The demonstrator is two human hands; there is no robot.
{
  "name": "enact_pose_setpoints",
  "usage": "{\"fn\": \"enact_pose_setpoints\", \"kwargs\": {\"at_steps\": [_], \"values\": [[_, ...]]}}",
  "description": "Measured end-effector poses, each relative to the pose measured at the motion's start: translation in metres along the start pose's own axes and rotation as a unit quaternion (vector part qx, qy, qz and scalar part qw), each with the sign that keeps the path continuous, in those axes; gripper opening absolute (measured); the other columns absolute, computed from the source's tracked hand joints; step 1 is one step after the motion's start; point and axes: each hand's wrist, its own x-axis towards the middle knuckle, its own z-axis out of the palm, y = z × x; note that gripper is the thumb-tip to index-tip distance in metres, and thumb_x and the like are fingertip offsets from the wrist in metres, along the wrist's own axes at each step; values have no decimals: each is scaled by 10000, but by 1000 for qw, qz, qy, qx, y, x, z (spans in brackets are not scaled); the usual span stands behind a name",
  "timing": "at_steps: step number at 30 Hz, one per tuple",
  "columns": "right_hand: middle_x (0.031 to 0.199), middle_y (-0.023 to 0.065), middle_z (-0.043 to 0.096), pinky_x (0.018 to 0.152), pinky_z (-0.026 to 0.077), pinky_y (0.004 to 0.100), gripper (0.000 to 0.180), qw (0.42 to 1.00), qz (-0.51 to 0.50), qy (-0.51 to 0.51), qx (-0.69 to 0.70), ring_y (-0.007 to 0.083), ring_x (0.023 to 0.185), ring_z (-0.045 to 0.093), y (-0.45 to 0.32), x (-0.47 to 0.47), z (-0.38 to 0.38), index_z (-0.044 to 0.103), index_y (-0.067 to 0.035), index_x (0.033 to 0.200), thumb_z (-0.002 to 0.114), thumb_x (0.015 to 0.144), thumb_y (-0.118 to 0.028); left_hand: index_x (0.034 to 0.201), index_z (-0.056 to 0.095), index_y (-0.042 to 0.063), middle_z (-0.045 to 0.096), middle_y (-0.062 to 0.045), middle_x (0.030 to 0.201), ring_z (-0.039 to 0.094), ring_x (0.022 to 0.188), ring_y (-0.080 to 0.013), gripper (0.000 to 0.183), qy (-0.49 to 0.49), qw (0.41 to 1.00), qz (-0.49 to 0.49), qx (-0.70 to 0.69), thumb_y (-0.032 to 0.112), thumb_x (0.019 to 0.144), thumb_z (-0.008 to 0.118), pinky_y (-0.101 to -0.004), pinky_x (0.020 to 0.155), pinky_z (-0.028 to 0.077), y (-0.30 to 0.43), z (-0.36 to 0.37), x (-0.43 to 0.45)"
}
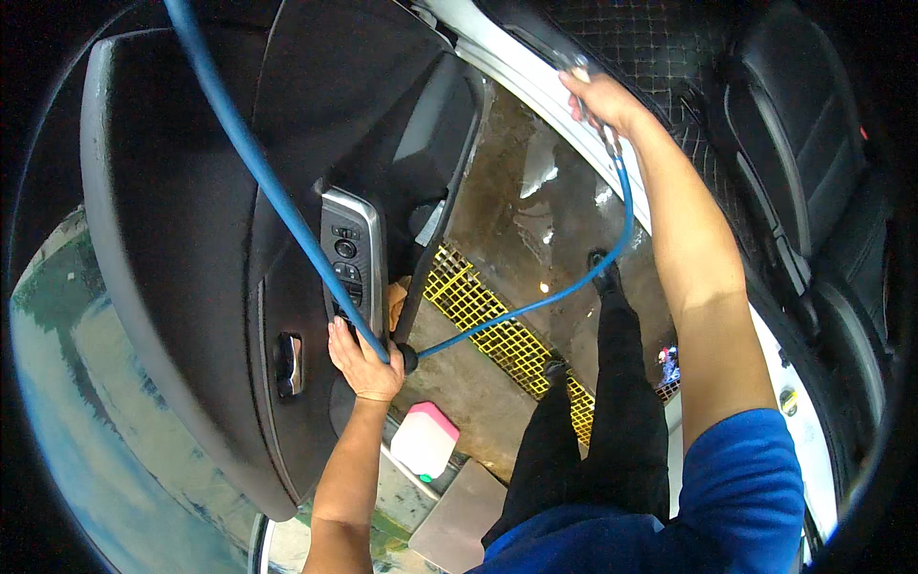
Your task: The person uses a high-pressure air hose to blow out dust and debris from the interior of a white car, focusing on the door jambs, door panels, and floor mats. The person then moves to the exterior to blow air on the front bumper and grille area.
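Observation:
My right hand (pixel 601 100) grips a slim spray or blow gun (pixel 582 75) with a metal fitting, above the white door sill (pixel 527 93) of a car. A blue hose (pixel 625 208) runs from the gun's lower end. My left hand (pixel 369 362) lies on the armrest of the open car door (pixel 193 237), fingers spread beside the window switches (pixel 350 273). The hose crosses by its thumb, where a black round collar (pixel 407 357) sits on it. From there the hose rises to the upper left. Whether the left hand grips the hose is unclear.
Wet concrete floor (pixel 523 208) with a yellow grating (pixel 495 330) lies between door and car body. A white and pink jug (pixel 424 438) stands near a grey-brown flat panel (pixel 462 516). A black seat (pixel 796 129) and floor mat (pixel 645 36) are inside the car.

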Motion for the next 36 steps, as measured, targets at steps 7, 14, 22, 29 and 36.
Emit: {"fn": "enact_pose_setpoints", "kwargs": {"at_steps": [7,14,22,29,36], "values": [[651,87,607,577,458,339,582,965,-69,25,-253,179,587,574,-79,1,5,640,-13,790,525,874,-577,1343,329,-43,306,-334,1394,329,1272,-512,732,4,1000,-1,-1,192,717,625,-590,1029,265,-1,0,-3],[719,153,632,693,487,368,553,940,-211,122,-240,260,704,627,-117,-37,3,670,-3,857,537,876,-540,1349,329,-27,316,-323,1393,332,1271,-508,732,18,1000,0,-6,196,714,617,-588,1027,269,-2,2,-4],[603,54,563,495,443,304,540,980,-61,54,-183,148,513,547,-128,-86,-33,612,-28,746,543,865,-550,1355,323,-5,295,-322,1407,315,1286,-498,748,-11,1000,-14,-24,195,698,619,-584,1036,258,0,-4,-6],[737,145,653,724,498,363,454,977,-42,74,-194,250,735,648,-120,-154,-49,655,20,880,594,852,-429,1361,323,17,283,-318,1418,304,1294,-494,773,2,1000,-14,-21,192,678,640,-588,1041,249,-1,-3,-4],[883,229,654,763,495,383,354,948,-120,151,-252,341,858,654,-170,-218,-37,609,30,1000,623,869,-298,1364,327,26,276,-304,1429,293,1304,-484,788,0,1000,-20,-22,201,669,657,-582,1049,246,-4,1,-7]]}}
